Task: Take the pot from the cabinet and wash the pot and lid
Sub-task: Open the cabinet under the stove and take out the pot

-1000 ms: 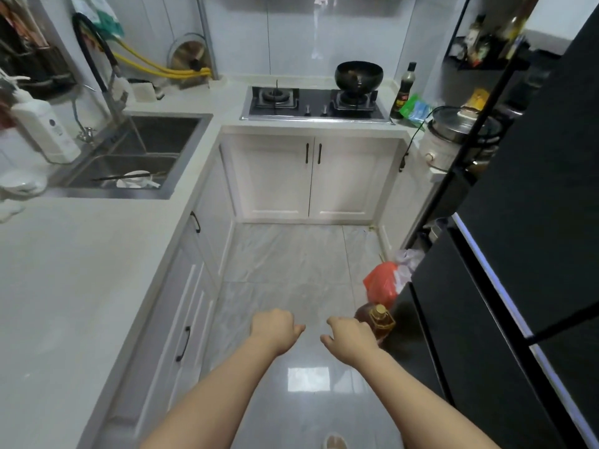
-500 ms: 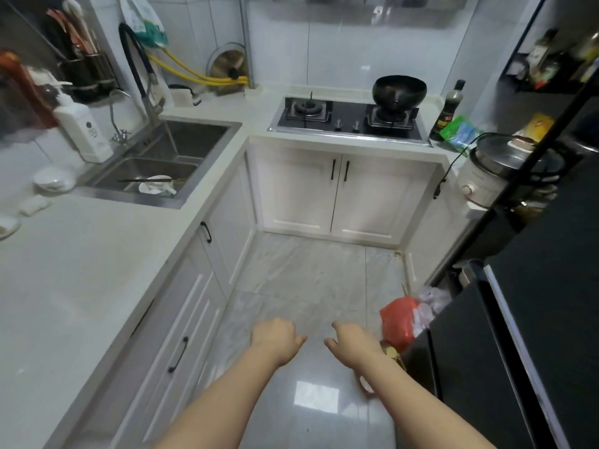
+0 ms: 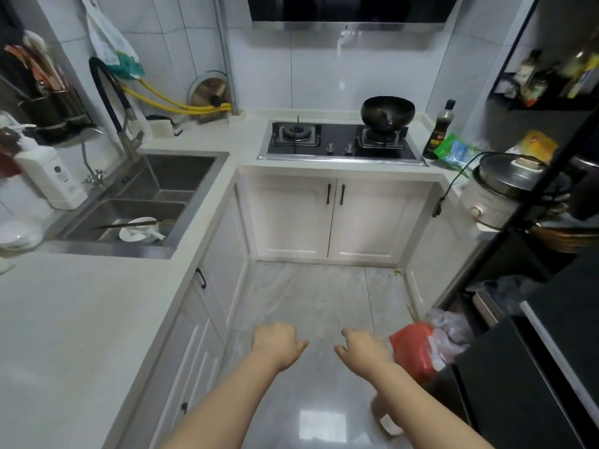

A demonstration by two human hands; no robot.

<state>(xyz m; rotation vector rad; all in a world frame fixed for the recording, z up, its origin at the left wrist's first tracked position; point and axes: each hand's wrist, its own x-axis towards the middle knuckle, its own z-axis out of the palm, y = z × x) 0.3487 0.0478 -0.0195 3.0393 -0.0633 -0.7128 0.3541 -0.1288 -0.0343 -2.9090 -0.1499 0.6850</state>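
Note:
My left hand [image 3: 277, 343] and my right hand [image 3: 364, 350] hang over the grey floor tiles, fingers curled loosely, nothing held. Straight ahead, the white double-door cabinet [image 3: 334, 218] under the stove is closed, with two black handles at its middle. No pot from a cabinet is in view. A glass lid [image 3: 210, 92] leans on the back wall behind the steel sink [image 3: 142, 202], which holds a white dish and chopsticks. The black-hosed faucet [image 3: 116, 111] stands at the sink's left.
A black wok [image 3: 387, 113] sits on the gas stove [image 3: 340, 142]. A rice cooker [image 3: 509, 192] and dark shelving stand right. A red bag [image 3: 416, 348] lies on the floor. White countertop [image 3: 74, 319] with drawers below runs along the left.
The view has tilted up and moved toward the stove cabinet, showing more wall and hood. Both hands keep the same loose pose, drifting slightly apart.

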